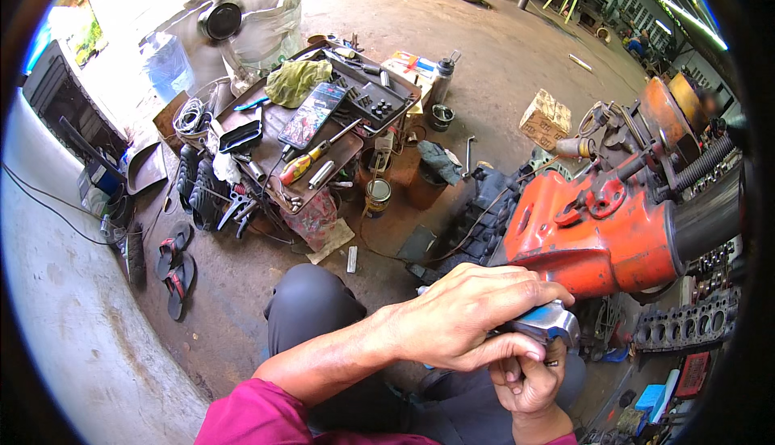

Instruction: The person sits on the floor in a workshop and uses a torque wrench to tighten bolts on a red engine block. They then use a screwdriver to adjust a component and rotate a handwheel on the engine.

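Note:
My left hand [476, 316] reaches across from the lower left and is closed over a blue-and-silver metal tool [549, 320], whose exact kind does not show. The tool's shiny rounded end points right, and my palm hides much of its body. Below that end is my right hand [529, 384], with its fingers curled in; its index finger rises against the underside. Anything pinched in my right fingers is too hidden to name. Just above both hands stands a big orange-red painted metal machine [597, 235] with a dark cylinder [710, 215] at its right.
A cluttered tool tray [335, 158] holds a phone [313, 114], a yellow-handled screwdriver [303, 164] and a green rag [297, 82]. Sandals [182, 275] lie at left beside a pale panel [81, 308]. Nearby are a can [377, 195], a cardboard box [546, 118] and an engine part [690, 320].

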The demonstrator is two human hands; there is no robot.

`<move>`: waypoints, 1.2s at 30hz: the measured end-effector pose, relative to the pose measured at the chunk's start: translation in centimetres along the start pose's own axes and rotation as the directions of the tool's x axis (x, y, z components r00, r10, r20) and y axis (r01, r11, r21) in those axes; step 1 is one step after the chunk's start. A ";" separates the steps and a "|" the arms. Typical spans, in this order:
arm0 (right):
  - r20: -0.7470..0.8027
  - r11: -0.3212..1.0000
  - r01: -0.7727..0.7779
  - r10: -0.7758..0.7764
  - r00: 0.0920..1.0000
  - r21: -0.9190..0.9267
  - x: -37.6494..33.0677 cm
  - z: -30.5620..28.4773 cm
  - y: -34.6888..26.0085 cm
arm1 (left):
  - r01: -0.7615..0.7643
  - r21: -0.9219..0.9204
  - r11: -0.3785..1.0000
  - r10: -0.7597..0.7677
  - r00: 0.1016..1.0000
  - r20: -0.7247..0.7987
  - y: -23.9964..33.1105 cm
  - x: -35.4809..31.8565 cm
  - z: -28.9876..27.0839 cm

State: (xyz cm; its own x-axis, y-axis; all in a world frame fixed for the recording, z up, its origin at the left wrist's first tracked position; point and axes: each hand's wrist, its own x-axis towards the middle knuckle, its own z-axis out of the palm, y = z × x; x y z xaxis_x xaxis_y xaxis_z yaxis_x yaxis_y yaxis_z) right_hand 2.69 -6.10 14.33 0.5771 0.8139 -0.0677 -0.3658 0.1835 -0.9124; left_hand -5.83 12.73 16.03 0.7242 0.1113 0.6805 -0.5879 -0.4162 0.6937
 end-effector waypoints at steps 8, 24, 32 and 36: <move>0.156 0.979 -0.154 0.132 0.979 0.134 0.9 -0.6 -0.5 | 0.010 -0.018 1.000 -0.011 1.000 -0.027 -0.9 -0.2 0.0; 0.118 0.976 -0.047 0.073 0.990 -0.214 2.8 -1.1 4.3 | -0.103 -0.880 0.464 -0.563 0.733 -0.383 -4.5 -0.1 -0.4; 0.095 0.989 -0.023 0.038 0.995 -0.149 2.7 -0.8 5.6 | -0.145 -0.883 0.447 -0.571 0.714 -0.406 -4.4 0.0 -0.8; 0.148 0.995 -0.072 0.081 0.986 -0.068 2.5 -0.4 5.6 | -0.176 -0.894 0.411 -0.573 0.713 -0.404 -4.7 -0.2 -1.0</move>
State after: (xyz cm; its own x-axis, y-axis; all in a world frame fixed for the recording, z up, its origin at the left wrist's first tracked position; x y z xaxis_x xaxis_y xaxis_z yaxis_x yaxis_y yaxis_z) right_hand 2.36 -3.23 8.85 0.4315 0.8985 -0.0811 -0.3558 0.0868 -0.9305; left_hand -3.57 15.52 12.92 0.7079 0.6821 0.1830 -0.6914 0.6164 0.3769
